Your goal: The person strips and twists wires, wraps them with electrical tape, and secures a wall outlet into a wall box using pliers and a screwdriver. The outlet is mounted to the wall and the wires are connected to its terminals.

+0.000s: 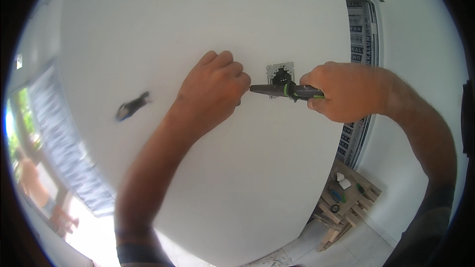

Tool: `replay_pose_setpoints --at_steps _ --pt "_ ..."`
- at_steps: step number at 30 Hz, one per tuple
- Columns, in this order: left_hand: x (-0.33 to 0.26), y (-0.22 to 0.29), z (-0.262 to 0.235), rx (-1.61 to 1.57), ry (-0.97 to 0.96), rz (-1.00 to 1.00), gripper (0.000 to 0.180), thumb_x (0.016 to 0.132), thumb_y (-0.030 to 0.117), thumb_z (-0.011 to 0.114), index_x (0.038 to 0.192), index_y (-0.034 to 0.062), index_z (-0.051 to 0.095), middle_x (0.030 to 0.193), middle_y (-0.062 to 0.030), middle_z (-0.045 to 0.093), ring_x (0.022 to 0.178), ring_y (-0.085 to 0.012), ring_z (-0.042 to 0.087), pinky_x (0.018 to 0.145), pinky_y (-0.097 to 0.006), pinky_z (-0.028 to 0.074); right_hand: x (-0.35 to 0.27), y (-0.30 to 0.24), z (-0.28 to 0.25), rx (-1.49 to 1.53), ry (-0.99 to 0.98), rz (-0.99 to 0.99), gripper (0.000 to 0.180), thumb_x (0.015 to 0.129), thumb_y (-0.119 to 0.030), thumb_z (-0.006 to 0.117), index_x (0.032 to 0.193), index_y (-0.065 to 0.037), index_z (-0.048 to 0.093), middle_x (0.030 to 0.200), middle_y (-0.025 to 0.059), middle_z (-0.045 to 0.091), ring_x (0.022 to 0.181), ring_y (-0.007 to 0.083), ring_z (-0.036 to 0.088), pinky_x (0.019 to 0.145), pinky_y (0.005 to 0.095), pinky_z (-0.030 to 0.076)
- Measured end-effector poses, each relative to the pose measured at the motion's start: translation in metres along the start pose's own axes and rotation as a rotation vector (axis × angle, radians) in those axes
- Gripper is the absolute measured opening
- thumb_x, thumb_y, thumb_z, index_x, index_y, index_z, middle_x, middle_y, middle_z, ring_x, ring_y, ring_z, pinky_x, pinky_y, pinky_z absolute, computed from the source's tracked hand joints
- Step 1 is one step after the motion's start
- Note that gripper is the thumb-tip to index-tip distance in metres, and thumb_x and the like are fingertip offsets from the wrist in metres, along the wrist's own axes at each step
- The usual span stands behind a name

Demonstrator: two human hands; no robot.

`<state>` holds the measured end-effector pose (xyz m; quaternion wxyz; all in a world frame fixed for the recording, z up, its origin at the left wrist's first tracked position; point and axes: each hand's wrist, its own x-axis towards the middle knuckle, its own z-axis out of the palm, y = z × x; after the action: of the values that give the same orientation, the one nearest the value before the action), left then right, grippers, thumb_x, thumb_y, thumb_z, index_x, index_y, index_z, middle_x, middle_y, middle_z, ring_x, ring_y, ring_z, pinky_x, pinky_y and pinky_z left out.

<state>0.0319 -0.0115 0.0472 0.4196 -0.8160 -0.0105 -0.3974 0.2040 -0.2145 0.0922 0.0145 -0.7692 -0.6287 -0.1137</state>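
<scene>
My right hand (341, 91) is closed round a black tapered hand tool with green stripes (271, 89), which looks like long-nose pliers. The tool lies level, its narrow tip pointing left at my other hand. Close to that tip, my left hand (213, 86) is held in front of the wall with fingers curled in. Whatever they pinch is hidden behind the knuckles. Behind the tool, a switch or socket insert with a grey metal frame (288, 66) sits on the white wall; its lower part is partly covered.
Dark wires (133, 106) stick out of the wall at the left. A doorway with printed wrapping on its frame (363, 34) stands to the right. Below it is a wooden stand (363, 192) with small tools and a tape roll (335, 208). Another person (32, 180) shows at far left.
</scene>
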Motion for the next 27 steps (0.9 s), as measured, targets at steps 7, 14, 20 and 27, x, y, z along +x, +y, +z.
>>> replay_pose_setpoints --at_steps 7,14,20,27 --pt "-0.006 0.005 0.007 -0.159 0.135 -0.151 0.011 0.086 0.011 0.082 0.083 0.0093 0.073 0.082 -0.0004 0.066 0.087 -0.0209 0.06 0.08 -0.037 0.047 0.003 0.041 0.058 0.791 -0.03 -0.06 0.034 0.101 -0.024 0.066 0.119 0.004 0.068 0.091 0.013 0.075 0.079 0.0188 0.073 0.071 0.036 0.056" --pt "-0.006 0.007 0.015 -0.232 0.229 -0.192 0.009 0.084 0.008 0.084 0.09 0.0112 0.078 0.086 0.0014 0.07 0.089 -0.0198 0.062 0.082 -0.037 0.046 -0.002 0.032 0.085 1.01 0.039 -0.003 0.036 0.102 -0.027 0.068 0.122 0.003 0.07 0.098 0.0105 0.075 0.081 0.0166 0.072 0.061 0.032 0.055" --pt "-0.008 0.004 0.012 -0.249 0.194 -0.133 0.016 0.079 0.002 0.085 0.09 0.0121 0.079 0.087 0.0029 0.07 0.089 -0.0179 0.063 0.082 -0.035 0.046 0.007 0.035 0.084 1.011 -0.033 -0.086 0.03 0.104 -0.021 0.066 0.119 0.005 0.07 0.096 0.0135 0.076 0.076 0.0149 0.073 0.049 0.0262 0.052" --pt "-0.009 0.005 0.006 -0.189 0.169 -0.078 0.019 0.074 0.001 0.086 0.087 0.0117 0.077 0.087 0.0032 0.07 0.09 -0.0171 0.063 0.081 -0.035 0.046 0.013 0.036 0.083 0.947 -0.033 -0.069 0.03 0.102 -0.03 0.066 0.112 -0.002 0.072 0.089 0.008 0.073 0.075 0.0142 0.07 0.058 0.0295 0.052"
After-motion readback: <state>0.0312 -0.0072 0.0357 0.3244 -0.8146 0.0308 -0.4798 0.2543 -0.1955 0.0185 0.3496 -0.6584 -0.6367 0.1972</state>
